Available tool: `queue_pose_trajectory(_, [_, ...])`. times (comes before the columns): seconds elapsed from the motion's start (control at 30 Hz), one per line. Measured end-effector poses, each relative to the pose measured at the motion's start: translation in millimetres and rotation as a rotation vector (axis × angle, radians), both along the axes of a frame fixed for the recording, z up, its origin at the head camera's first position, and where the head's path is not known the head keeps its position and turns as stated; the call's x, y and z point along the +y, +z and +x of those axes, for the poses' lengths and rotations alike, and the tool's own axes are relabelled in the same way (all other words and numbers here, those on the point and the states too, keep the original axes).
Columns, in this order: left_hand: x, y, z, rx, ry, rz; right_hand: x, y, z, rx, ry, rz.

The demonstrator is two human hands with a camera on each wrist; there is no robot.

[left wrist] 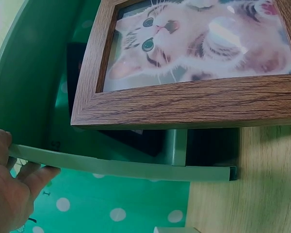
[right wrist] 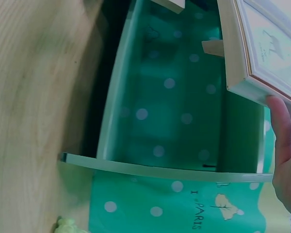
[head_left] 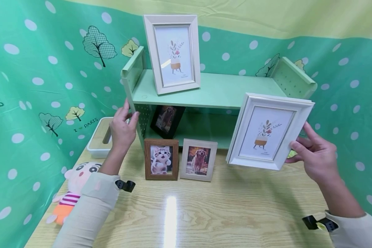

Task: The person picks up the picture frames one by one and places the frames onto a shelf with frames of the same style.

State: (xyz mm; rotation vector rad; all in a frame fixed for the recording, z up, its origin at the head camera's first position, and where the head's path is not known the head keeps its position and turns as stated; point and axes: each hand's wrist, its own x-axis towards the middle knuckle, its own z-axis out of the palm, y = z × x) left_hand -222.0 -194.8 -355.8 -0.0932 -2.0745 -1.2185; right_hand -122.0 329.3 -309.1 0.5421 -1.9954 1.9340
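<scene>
My left hand (head_left: 123,127) grips the side panel of a green two-tier shelf (head_left: 223,89) at its left edge. In the left wrist view, the fingers (left wrist: 39,180) lie at the panel's edge. On the right, my right hand (head_left: 317,156) holds a white picture frame (head_left: 285,162) by its right side, thumb at the front border. This frame, showing a potted plant print, is tilted in front of the shelf's right half. A similar cream frame (head_left: 176,89) stands on the upper tier at left. On the lower tier, a black frame (head_left: 173,129) leans at the left.
A brown frame (head_left: 161,142) with a kitten picture and a beige frame (head_left: 198,177) with a dog picture stand before the shelf. A white box with a wooden lid (head_left: 100,137) and a plush toy (head_left: 80,177) sit at the left. A polka-dot curtain (head_left: 59,79) hangs behind.
</scene>
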Motion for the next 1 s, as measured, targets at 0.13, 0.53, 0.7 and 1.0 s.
queue_pose_trajectory(0.13, [0.1, -0.1, 1.0, -0.009, 0.003, -0.015, 0.8, 6.7, -0.2, 0.028, 0.044, -0.068])
queue_pose_trajectory(0.53, [-0.6, 0.5, 0.0, 0.005, 0.002, -0.009, -4.9, 23.5, 1.5, 0.049, 0.048, -0.079])
queue_pose_trajectory(0.7, [-1.0, 0.3, 0.4, 0.002, 0.0, -0.007, -7.2, 29.6, 0.9, 0.028, 0.006, -0.037])
queue_pose_trajectory(1.0, [-1.0, -0.6, -0.8, 0.012, 0.002, -0.017, -9.6, 39.6, -2.0, 0.043, 0.033, -0.056])
